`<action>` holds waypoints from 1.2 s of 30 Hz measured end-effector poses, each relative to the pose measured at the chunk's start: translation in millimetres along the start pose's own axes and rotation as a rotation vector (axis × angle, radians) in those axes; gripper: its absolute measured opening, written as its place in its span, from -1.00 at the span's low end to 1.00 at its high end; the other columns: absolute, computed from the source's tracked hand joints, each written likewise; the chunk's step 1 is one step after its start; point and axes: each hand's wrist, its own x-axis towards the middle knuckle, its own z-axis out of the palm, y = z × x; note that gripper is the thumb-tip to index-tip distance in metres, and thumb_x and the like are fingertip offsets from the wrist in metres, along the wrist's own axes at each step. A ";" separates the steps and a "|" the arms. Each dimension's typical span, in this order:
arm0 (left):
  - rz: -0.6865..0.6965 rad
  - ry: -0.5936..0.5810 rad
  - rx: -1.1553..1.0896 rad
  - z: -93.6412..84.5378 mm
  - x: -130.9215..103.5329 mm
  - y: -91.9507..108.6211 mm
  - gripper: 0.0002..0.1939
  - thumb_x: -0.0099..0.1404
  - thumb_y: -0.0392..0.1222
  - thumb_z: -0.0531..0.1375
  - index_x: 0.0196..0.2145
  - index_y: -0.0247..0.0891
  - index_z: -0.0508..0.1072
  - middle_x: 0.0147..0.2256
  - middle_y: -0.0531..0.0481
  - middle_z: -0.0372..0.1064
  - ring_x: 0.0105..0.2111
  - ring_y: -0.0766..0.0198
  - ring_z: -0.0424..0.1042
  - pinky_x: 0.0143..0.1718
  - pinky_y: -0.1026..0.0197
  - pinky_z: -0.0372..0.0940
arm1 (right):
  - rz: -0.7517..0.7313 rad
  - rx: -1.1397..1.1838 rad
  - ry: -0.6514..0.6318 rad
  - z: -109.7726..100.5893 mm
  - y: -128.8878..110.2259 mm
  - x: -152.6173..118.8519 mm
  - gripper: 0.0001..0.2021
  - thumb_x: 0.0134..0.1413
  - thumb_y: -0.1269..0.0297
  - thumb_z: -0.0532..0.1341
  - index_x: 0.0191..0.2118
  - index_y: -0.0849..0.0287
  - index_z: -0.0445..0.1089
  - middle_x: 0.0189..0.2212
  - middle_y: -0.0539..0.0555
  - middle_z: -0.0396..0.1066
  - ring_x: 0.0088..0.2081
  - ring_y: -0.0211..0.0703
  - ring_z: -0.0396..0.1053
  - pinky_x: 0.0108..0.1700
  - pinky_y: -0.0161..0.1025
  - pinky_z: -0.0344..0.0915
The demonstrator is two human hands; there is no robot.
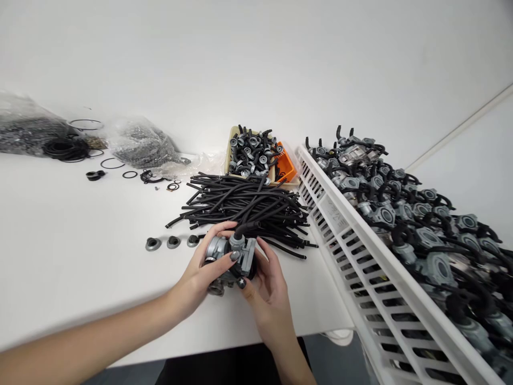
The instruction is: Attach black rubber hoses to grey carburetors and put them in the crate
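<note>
While a grey metal part (247, 256) is being held in both hands, it is being enclosed from its two sides, between the pile of black hoses (240, 200) and the near edge of the table (100, 289). The left side is being gripped by the left hand (200, 272), whose thumb is being laid across the front and whose fingers are being wrapped over the far side. The right side is being cupped by the right hand (274, 291), with its thumb being pressed low on the front, just below the left thumb's tip. Both grips are being held fairly wide, closed around the part's body, and the black bent tube (249, 226) on top is being left uncovered between them. Whether the table is being touched by the part's underside cannot be told.

Three small round caps (173, 242) are being lined up to the left of the part, the nearest one close to the left hand. Towards the far edge, a cream box (228, 155) is being filled with small tube fittings (248, 152), and an orange tray (285, 168) is being placed beside it. Along the right edge, many similar parts (438, 270) are being held in a white crate (352, 251).
</note>
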 end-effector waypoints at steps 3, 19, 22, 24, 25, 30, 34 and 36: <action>-0.031 -0.009 0.031 1.6 -0.9 3.6 -0.45 0.20 -0.03 0.33 0.11 0.08 0.28 -0.04 0.02 0.32 -0.13 0.20 0.41 -0.16 0.27 0.32 | 0.026 -0.018 0.005 -2.7 -1.1 -2.3 -0.32 0.06 0.11 0.38 0.27 -0.02 0.19 0.24 0.19 0.32 0.23 0.11 0.31 0.28 0.10 0.21; -0.085 0.078 -0.081 3.2 7.7 3.4 -0.32 -0.01 0.37 0.32 -0.07 -0.12 0.43 -0.28 0.01 0.46 -0.30 0.18 0.47 -0.35 0.26 0.43 | 0.116 -0.107 0.210 3.6 -9.9 -5.8 -0.37 -0.05 0.12 0.42 0.18 0.05 0.33 -0.06 0.14 0.58 0.02 0.08 0.52 0.05 -0.02 0.45; -0.217 0.119 -0.179 5.0 10.0 10.5 -0.29 -0.04 0.38 0.33 -0.08 -0.17 0.44 -0.35 -0.02 0.50 -0.36 0.12 0.50 -0.42 0.21 0.43 | 0.061 -0.185 0.234 2.3 -10.3 -8.9 -0.35 -0.04 0.11 0.41 0.19 0.02 0.30 -0.08 0.12 0.57 0.05 0.05 0.47 0.08 -0.01 0.41; -0.314 0.118 -0.231 4.3 12.1 13.9 -0.27 -0.03 0.41 0.29 -0.08 -0.21 0.45 -0.37 -0.06 0.52 -0.40 0.06 0.52 -0.47 0.15 0.43 | -0.054 -0.221 0.260 -3.3 -10.8 -9.7 -0.48 0.08 0.07 0.33 0.16 0.01 0.32 -0.04 0.11 0.54 0.08 0.01 0.44 0.13 -0.01 0.35; -0.362 0.120 -0.255 3.2 13.2 14.7 -0.27 0.01 0.42 0.26 -0.08 -0.23 0.45 -0.38 -0.08 0.52 -0.41 0.04 0.53 -0.48 0.13 0.44 | -0.110 -0.236 0.273 -7.5 -12.0 -8.9 -0.57 0.16 0.06 0.27 0.13 0.00 0.34 -0.02 0.10 0.52 0.08 -0.03 0.43 0.14 -0.03 0.34; -0.579 0.051 -0.370 -7.6 17.1 13.7 -0.23 0.17 0.48 0.05 -0.09 -0.30 0.47 -0.42 -0.17 0.53 -0.47 -0.01 0.55 -0.51 0.04 0.44 | -0.258 -0.346 0.125 -27.4 -33.4 12.7 -0.82 0.27 0.19 0.19 -0.07 -0.02 0.48 -0.17 0.02 0.55 -0.06 -0.18 0.48 0.05 -0.18 0.38; -0.666 -0.147 -0.390 -13.7 19.4 13.6 -0.13 0.13 0.57 -0.04 -0.11 -0.33 0.47 -0.43 -0.20 0.53 -0.48 -0.05 0.55 -0.51 -0.03 0.45 | -0.286 -0.362 -0.140 -24.4 -55.9 44.6 -0.79 0.27 0.27 0.19 -0.02 -0.02 0.48 -0.11 0.01 0.56 -0.04 -0.20 0.47 0.05 -0.21 0.36; -0.698 -0.251 -0.378 -15.2 20.2 13.3 -0.07 0.09 0.61 -0.07 -0.12 -0.34 0.46 -0.42 -0.22 0.53 -0.46 -0.10 0.56 -0.50 -0.07 0.45 | -0.286 -0.357 -0.269 -18.2 -62.6 59.1 -0.73 0.26 0.30 0.19 0.04 -0.03 0.46 -0.04 0.01 0.55 -0.01 -0.20 0.46 0.07 -0.20 0.35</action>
